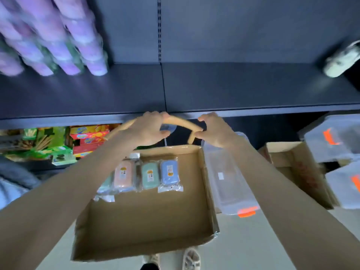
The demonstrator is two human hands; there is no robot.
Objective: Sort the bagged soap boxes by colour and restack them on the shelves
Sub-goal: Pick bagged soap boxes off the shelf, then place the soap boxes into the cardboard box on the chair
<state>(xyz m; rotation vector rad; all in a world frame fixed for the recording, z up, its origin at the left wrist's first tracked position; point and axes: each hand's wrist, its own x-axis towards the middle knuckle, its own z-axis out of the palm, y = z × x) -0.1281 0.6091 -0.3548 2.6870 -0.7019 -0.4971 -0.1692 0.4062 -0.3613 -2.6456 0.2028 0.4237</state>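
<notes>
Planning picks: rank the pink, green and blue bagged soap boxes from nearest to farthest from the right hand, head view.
1. blue soap box, right end of the row
2. green soap box, beside it
3. pink soap box, further left

Two bare forearms, uncovered as far back as the view reaches, end in the left hand (148, 130) and the right hand (216, 132). Well below the hands is a pale, perforated right shoe (191, 258). A blurred pale left shoe (154, 259) lies beside a dark trouser hem (148, 267).
</notes>
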